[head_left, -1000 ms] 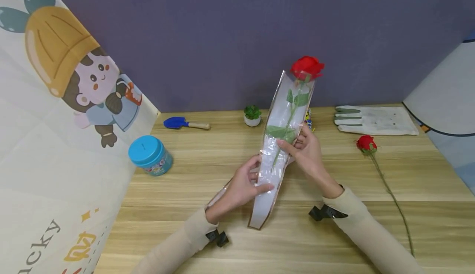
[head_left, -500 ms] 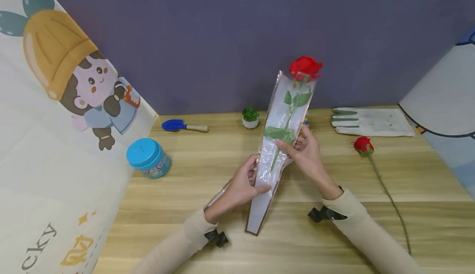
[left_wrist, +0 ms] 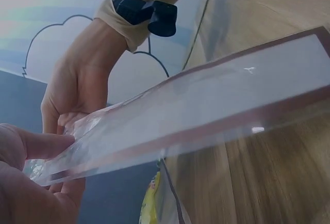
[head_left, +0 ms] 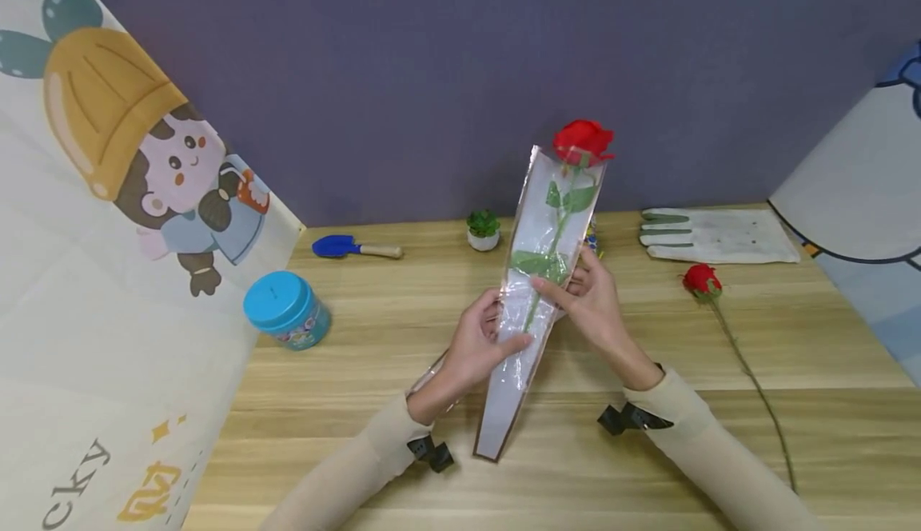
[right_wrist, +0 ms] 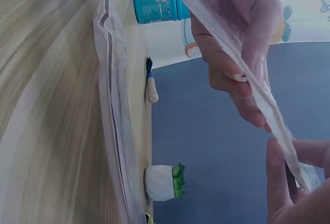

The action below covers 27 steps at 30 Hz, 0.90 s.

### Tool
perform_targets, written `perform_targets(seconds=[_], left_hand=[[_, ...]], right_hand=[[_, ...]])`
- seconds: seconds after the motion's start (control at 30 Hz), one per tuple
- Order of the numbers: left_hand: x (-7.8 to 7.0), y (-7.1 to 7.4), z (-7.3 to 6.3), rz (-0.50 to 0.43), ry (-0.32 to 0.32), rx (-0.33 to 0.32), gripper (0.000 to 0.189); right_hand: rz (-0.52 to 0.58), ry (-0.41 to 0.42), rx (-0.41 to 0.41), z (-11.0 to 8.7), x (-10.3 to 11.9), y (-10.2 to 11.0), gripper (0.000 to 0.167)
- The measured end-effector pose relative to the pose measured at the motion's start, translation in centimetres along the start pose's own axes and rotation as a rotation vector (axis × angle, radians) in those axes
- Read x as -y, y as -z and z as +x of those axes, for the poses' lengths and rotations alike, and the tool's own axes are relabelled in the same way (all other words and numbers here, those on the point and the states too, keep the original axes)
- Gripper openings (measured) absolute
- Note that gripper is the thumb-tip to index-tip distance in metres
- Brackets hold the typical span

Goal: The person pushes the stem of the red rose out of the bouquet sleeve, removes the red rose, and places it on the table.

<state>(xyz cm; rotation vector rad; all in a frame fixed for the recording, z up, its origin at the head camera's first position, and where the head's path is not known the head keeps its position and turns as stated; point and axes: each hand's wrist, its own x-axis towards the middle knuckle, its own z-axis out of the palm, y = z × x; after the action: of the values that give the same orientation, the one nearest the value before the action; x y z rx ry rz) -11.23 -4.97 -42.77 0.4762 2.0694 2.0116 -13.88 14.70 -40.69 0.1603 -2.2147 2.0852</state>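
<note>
A red rose (head_left: 583,144) with green leaves stands in a clear flower sleeve (head_left: 498,415) that has a white panel and brown edging. Its bloom sticks out of the wide upper end, and the sleeve tilts above the table. My left hand (head_left: 484,345) grips the sleeve at its lower middle, thumb in front and fingers behind. Higher up, on the right edge, my right hand (head_left: 588,301) pinches it near the lower leaves. Most of the fingers behind the sleeve are hidden in the head view. The right wrist view shows both hands on the thin sleeve (right_wrist: 276,115).
More flat sleeves (right_wrist: 114,74) lie on the table beneath. A second rose (head_left: 702,280) lies at right, below a white glove (head_left: 734,235). At the back are a small potted plant (head_left: 483,231) and a blue trowel (head_left: 356,247); a blue tub (head_left: 286,309) stands left.
My left hand has slid a little up the sleeve. The sleeve and its rose have shifted slightly down and left in the view, while my right hand keeps its hold.
</note>
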Motion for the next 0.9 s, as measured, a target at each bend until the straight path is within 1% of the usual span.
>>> perform_targets(seconds=[0.13, 0.3, 0.47, 0.63, 0.77, 0.9], left_hand=[[-0.07, 0.04, -0.04, -0.002, 0.009, -0.005, 0.063], [-0.27, 0.08, 0.01, 0.028, 0.004, -0.003, 0.052], [-0.29, 0.16, -0.02, 0.013, 0.017, 0.003, 0.053], [-0.22, 0.24, -0.04, 0.003, 0.02, 0.012, 0.053], [-0.15, 0.27, -0.15, -0.001, 0.011, 0.018, 0.05], [0.1, 0.27, -0.15, 0.017, -0.001, 0.023, 0.05]], right_hand=[[-0.002, -0.013, 0.009, 0.02, 0.03, 0.07, 0.067], [-0.001, -0.023, 0.011, 0.24, -0.1, 0.29, 0.067], [0.001, -0.016, 0.022, 0.33, -0.12, 0.42, 0.068], [0.004, -0.027, 0.038, 0.38, -0.13, 0.44, 0.065], [0.014, -0.051, 0.033, 0.5, 0.1, 0.5, 0.062], [0.024, -0.065, 0.017, 0.71, 0.32, 0.52, 0.061]])
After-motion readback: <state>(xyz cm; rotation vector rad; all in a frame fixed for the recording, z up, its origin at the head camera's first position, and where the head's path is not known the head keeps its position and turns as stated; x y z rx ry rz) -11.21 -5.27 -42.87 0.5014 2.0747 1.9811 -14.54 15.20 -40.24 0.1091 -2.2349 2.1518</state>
